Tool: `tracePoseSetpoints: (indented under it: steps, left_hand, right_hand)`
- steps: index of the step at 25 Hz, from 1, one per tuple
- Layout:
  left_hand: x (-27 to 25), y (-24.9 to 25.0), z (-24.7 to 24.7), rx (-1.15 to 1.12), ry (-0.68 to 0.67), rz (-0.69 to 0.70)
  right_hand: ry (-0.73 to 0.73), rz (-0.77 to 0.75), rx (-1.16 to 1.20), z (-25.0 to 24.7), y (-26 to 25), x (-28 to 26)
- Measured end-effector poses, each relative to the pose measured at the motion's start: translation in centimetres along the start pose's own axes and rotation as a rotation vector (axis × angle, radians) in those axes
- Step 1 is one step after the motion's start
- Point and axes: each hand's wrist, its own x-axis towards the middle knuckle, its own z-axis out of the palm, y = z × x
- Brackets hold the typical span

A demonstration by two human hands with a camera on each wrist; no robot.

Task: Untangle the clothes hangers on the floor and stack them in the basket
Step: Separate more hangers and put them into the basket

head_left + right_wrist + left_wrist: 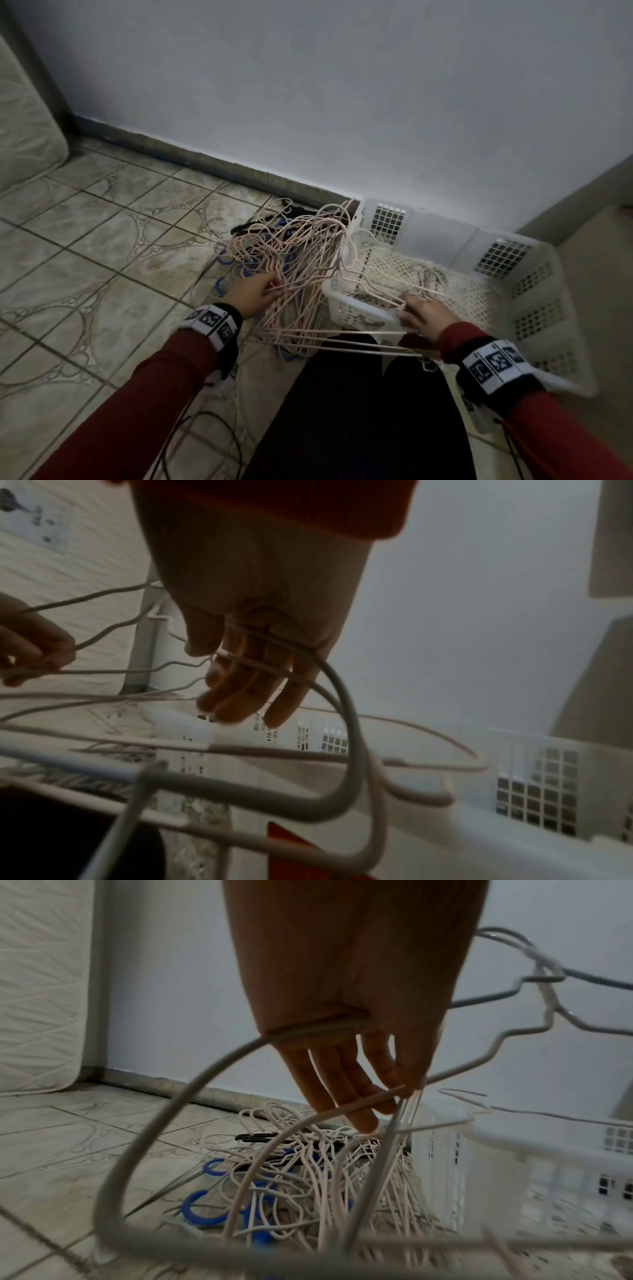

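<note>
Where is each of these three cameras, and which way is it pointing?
Head: worn on the head, looking down at the hangers on the floor and the basket; both sleeves, left hand and right hand show.
Left wrist: looks along the left hand's fingers, which hold wire hangers above the pile.
Right wrist: looks along the right hand's fingers, which hook hangers over the basket rim.
Shared: both wrist views show the basket and the held hangers.
</note>
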Motion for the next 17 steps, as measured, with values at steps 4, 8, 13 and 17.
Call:
tracePoseSetpoints:
  steps: [4, 8, 13, 17]
  left_hand:
    - [-0.2, -0.6, -1.5, -0.039, -0.119, 0.085]
    - [-0.9, 1.2, -3.6, -0.143, -0.095, 0.185]
    - [-1.4, 3.9, -5.2, -0.144, -0.047, 0.292]
    - [-1.3, 5.9, -5.2, -0.093, -0.059, 0.252]
  right_hand:
    - [0.106, -0.053, 0.207, -0.4, 0.1, -0.4]
    - [0.327, -0.083, 0.068, -3.7, 0.3, -0.8]
    - [0.465, -0.183, -0.022, -8.0, 1.2, -2.2]
    - [0.474, -0.151, 0.019, -9.4, 3.3, -3.8]
